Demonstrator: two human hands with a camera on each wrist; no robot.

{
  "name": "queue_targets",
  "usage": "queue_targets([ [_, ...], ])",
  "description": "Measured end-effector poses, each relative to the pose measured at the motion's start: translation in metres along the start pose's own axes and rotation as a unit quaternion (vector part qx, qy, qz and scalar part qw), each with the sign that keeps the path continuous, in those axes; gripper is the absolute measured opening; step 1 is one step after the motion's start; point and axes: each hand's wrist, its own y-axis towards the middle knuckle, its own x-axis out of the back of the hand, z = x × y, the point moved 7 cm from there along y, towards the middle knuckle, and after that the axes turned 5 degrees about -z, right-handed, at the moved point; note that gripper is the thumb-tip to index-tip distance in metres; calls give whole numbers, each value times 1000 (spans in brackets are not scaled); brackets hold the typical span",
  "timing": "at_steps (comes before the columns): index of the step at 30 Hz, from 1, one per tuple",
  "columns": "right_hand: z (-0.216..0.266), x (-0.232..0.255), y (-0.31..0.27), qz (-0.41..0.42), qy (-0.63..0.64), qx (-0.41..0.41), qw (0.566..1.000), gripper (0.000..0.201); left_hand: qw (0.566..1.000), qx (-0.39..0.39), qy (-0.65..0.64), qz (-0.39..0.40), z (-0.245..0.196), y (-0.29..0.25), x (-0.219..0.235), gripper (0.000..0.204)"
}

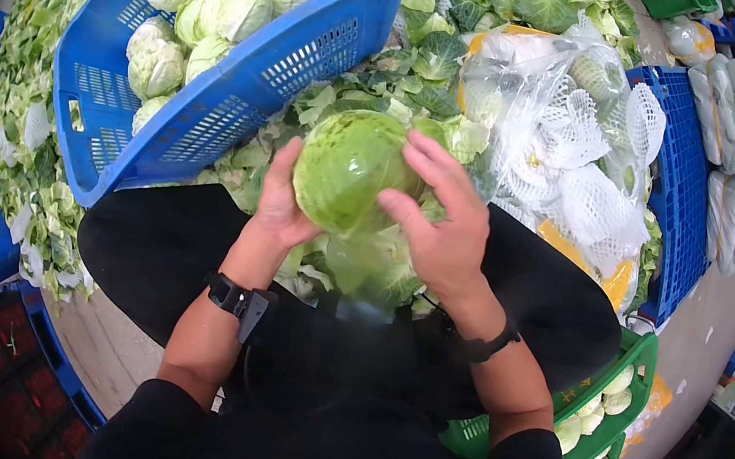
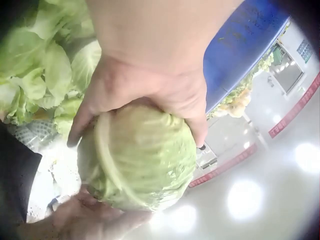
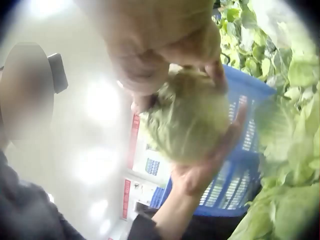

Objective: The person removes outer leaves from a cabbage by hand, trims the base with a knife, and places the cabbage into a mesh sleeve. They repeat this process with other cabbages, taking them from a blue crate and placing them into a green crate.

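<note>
Here a round green cabbage (image 1: pixel 346 179) is held up in front of the body, above a heap of loose cabbage leaves (image 1: pixel 353 261) and just beside a tilted blue crate (image 1: pixel 212 126) filled with trimmed heads. It is judged to be dense and fairly heavy, firm at the core, with crisp outer leaves that could tear or slip loose, so it is best taken by cupping its sides rather than by a leaf edge. The left hand (image 1: pixel 281 202) is curled under and around its left side, gripping it. The right hand (image 1: pixel 445 222) is laid against its right side with fingers spread and bent over the top, holding it too. Both forearms are raised, wrists turned inward
</note>
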Motion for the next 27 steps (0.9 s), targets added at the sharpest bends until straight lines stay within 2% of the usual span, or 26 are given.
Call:
queue_targets([
  [4, -11, 11, 2, -28, 21, -59, 998, 36, 997, -51, 50, 26, 0, 8, -2, 81],
  [6, -29, 9, 0, -53, 188, -227, 954, 23, 995, -63, 71, 28, -2, 8, -6, 83],
  [10, -45, 12, -3, 6, 240, -257, 936, 21, 989, -87, 111, 45, -6, 7, -4, 86],
  [12, -27, 7, -2, 113, 192, -218, 950, 21, 991, -93, 94, 28, -6, 8, 2, 82],
  [13, -20, 9, -2, 114, 193, -217, 950, 21, 992, -99, 77, 12, -8, 8, 6, 78],
  [15, 12, -8, -13, 289, 124, -97, 944, 21, 993, -104, 60, -1, -10, 6, 5, 78],
  [17, 21, -30, -38, 447, 165, -151, 866, 26, 993, -109, 44, -13, -11, 4, 1, 77],
  [18, 25, -39, -49, 502, 139, -109, 847, 40, 995, -94, -2, -28, -11, 4, 1, 79],
  [19, 25, -40, -48, 503, 140, -109, 846, 40, 995, -79, -48, -44, -11, 5, 3, 81],
  [21, 20, -22, -22, 306, 145, -112, 934, 57, 993, -98, -50, -44, -19, 4, 7, 84],
  [22, 24, 2, -3, 136, 53, -20, 989, 73, 994, -110, -27, -7, -22, 1, 2, 85],
  [23, 21, 0, 3, 140, 50, -20, 989, 73, 992, -120, -3, 31, -24, -1, -6, 86],
  [25, 20, 8, 15, 45, -28, 36, 998, 63, 991, -117, 43, 44, -18, -2, -13, 93],
  [26, 13, -5, 11, 78, -7, 36, 996, 60, 992, -91, 36, 83, -11, 0, -15, 94],
  [27, 3, -5, 6, 75, -9, 35, 997, 60, 990, -66, 31, 120, -6, 0, -21, 94],
])
